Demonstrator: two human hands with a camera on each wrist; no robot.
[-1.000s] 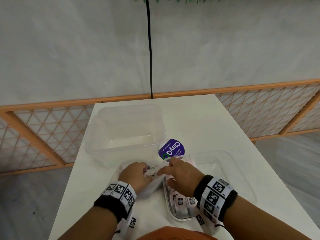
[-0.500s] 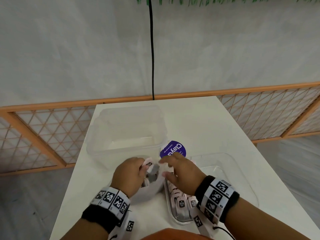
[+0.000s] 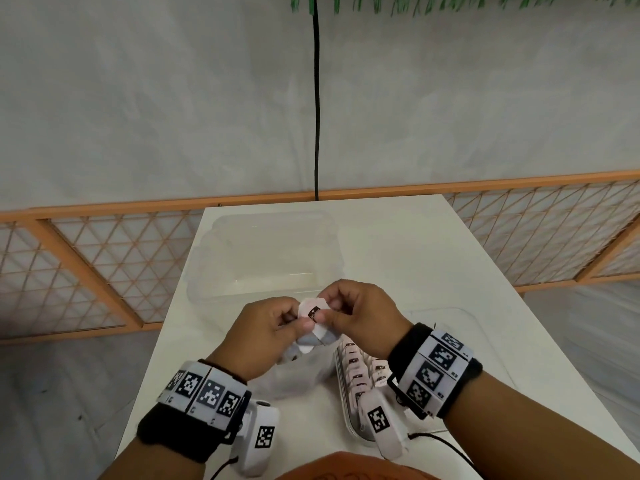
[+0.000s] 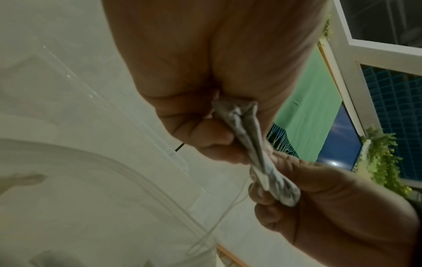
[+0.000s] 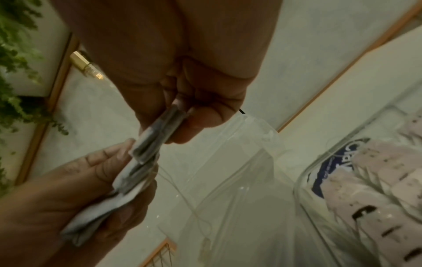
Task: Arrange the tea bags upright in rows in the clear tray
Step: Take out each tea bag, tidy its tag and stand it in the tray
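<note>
Pinching tea bags [image 3: 313, 318] between left hand [image 3: 266, 336] and right hand [image 3: 360, 317]; clear tray [image 3: 353, 415] lies lower right, nearer our right hand.

Two hands [image 3: 270, 327] up, a small bunch of tea bags [image 3: 313, 327] between them; two clear containers beyond; tray rows too packed to count.

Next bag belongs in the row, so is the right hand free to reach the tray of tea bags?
Probably not yet: the right hand and left hand both pinch a tea bag above the tray.
</note>
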